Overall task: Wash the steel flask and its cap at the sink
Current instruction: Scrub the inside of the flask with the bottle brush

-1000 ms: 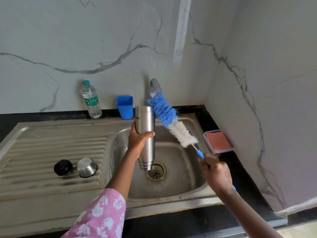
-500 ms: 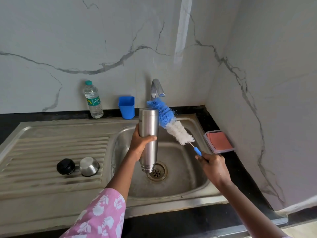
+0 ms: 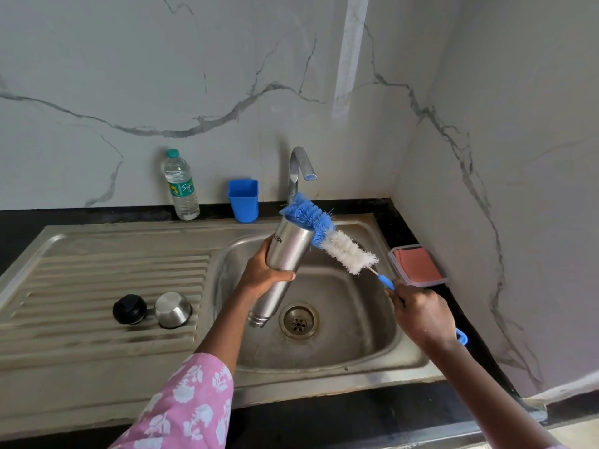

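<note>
While the left hand [image 3: 262, 273] grips the steel flask [image 3: 285, 264] over the sink [image 3: 356, 335], scrubbing is in hand.
The right hand [image 3: 421, 315] clamps the brush [image 3: 327, 238], blue bristles on the flask's upper end (cap [image 3: 129, 309] lies left of both hands); next probably needs steady strokes, then rinsing.

Pink sleeve [image 3: 191, 403], white floral print

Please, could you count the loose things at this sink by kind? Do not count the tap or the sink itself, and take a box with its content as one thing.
Bottles: 2 (steel flask, plastic water bottle)
Caps: 2 (black cap, steel cap)
Brushes: 1 (bottle brush)
Cups: 1 (blue cup)
Boxes: 1 (clear box)
Total: 7
</note>
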